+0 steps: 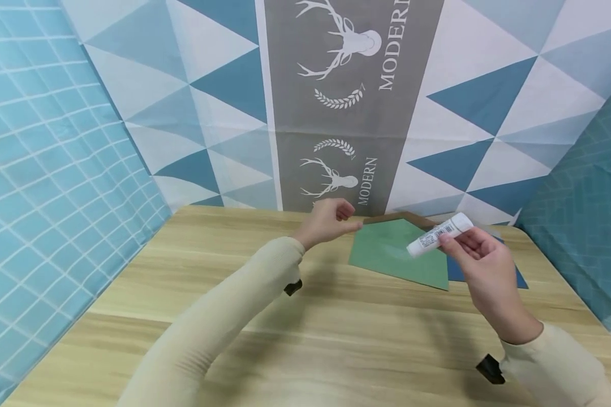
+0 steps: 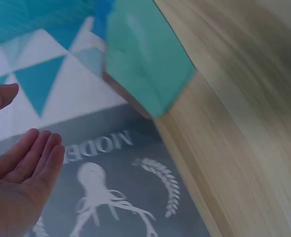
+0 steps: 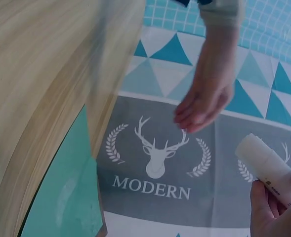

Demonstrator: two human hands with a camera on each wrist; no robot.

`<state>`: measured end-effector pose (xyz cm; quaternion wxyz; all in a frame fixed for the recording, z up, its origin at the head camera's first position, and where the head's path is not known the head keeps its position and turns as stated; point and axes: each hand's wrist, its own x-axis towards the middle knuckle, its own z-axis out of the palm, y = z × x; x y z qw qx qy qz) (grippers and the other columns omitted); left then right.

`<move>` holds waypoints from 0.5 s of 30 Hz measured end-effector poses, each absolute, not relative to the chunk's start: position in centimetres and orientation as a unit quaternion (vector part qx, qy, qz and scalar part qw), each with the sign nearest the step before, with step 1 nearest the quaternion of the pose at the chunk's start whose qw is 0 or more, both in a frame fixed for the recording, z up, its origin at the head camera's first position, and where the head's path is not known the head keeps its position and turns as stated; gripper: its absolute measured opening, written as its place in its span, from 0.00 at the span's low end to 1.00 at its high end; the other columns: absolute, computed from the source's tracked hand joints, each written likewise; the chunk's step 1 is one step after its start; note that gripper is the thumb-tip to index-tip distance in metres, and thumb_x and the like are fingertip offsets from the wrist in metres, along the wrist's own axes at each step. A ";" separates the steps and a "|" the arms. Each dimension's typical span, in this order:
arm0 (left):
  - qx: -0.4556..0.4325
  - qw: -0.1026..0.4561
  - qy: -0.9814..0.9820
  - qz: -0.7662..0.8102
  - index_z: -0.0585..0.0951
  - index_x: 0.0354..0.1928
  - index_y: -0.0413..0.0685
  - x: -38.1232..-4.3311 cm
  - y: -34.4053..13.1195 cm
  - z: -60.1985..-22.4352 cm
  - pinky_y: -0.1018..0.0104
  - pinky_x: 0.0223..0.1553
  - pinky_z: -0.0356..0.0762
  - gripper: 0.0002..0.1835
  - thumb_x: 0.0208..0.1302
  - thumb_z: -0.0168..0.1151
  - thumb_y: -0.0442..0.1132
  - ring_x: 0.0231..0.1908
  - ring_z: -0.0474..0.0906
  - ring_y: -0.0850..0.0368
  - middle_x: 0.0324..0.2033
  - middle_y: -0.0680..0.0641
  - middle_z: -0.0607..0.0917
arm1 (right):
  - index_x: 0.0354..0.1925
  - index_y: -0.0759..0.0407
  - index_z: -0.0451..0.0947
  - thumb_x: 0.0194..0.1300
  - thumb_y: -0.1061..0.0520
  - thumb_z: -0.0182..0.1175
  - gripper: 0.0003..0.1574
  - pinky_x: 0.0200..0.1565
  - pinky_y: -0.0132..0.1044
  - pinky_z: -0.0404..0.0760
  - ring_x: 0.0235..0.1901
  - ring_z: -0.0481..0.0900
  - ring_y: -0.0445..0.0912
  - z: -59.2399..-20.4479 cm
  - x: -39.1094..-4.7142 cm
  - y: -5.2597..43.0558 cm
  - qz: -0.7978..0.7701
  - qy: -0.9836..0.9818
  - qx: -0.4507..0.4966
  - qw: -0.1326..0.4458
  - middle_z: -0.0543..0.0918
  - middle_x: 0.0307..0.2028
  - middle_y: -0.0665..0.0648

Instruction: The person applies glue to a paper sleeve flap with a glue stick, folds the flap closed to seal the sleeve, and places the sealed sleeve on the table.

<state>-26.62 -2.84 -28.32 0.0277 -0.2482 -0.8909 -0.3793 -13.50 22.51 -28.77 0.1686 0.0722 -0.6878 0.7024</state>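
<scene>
A white glue stick (image 1: 440,233) with printed labels is pinched between the thumb and fingers of my right hand (image 1: 494,277), tilted above the paper. Under it lies a green paper sheet (image 1: 387,254) with angled edges and a faint glossy patch on its face. My left hand (image 1: 328,221) hovers by the sheet's left corner, holding nothing, its fingers loosely bent. The left wrist view shows that hand (image 2: 24,173) with its thumb apart from the fingers. At the right, the glue stick (image 3: 266,165) also appears in the right wrist view.
A blue sheet (image 1: 456,271) sticks out from behind the green one, and a brown edge (image 1: 412,218) shows along its back. They lie on a wood-grain table (image 1: 183,271). A patterned cloth (image 1: 336,124) rises behind the table, with tiled-pattern sheets (image 1: 41,147) at the sides.
</scene>
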 end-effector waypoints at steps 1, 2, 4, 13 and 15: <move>-0.250 0.022 -0.898 -0.361 0.80 0.48 0.39 -27.4 -2.6 -28.7 0.65 0.52 0.78 0.21 0.58 0.68 0.45 0.48 0.81 0.51 0.46 0.44 0.85 | 0.51 0.55 0.74 0.64 0.63 0.60 0.17 0.41 0.19 0.80 0.40 0.82 0.31 -28.8 -13.6 22.7 0.707 -0.683 0.076 0.168 0.82 0.42 0.42; -0.252 0.018 -0.905 -0.343 0.79 0.49 0.38 -28.1 -2.3 -29.2 0.64 0.54 0.78 0.21 0.58 0.67 0.45 0.49 0.80 0.51 0.47 0.43 0.84 | 0.53 0.57 0.72 0.64 0.63 0.60 0.19 0.42 0.19 0.80 0.41 0.82 0.31 -28.9 -13.7 22.8 0.711 -0.678 0.080 0.167 0.82 0.43 0.42; -0.256 0.012 -0.915 -0.310 0.78 0.51 0.36 -29.5 -1.7 -30.0 0.62 0.56 0.77 0.23 0.58 0.66 0.44 0.51 0.80 0.49 0.50 0.41 0.83 | 0.55 0.60 0.70 0.64 0.64 0.59 0.21 0.42 0.21 0.81 0.42 0.83 0.31 -29.0 -13.8 22.9 0.724 -0.665 0.086 0.163 0.82 0.44 0.43; -0.229 -0.020 -0.945 -0.232 0.75 0.58 0.38 -34.0 1.4 -33.9 0.62 0.61 0.74 0.24 0.60 0.63 0.39 0.58 0.76 0.50 0.56 0.42 0.80 | 0.58 0.62 0.73 0.62 0.62 0.63 0.26 0.41 0.22 0.81 0.41 0.84 0.31 -29.4 -14.2 23.1 0.724 -0.672 0.055 0.146 0.85 0.43 0.40; -0.233 -0.033 -0.947 -0.220 0.73 0.61 0.39 -34.5 2.0 -34.7 0.62 0.62 0.73 0.25 0.62 0.61 0.39 0.60 0.75 0.50 0.58 0.43 0.79 | 0.54 0.57 0.77 0.61 0.62 0.64 0.22 0.40 0.21 0.81 0.41 0.85 0.31 -29.7 -14.1 23.2 0.720 -0.678 0.043 0.141 0.86 0.41 0.38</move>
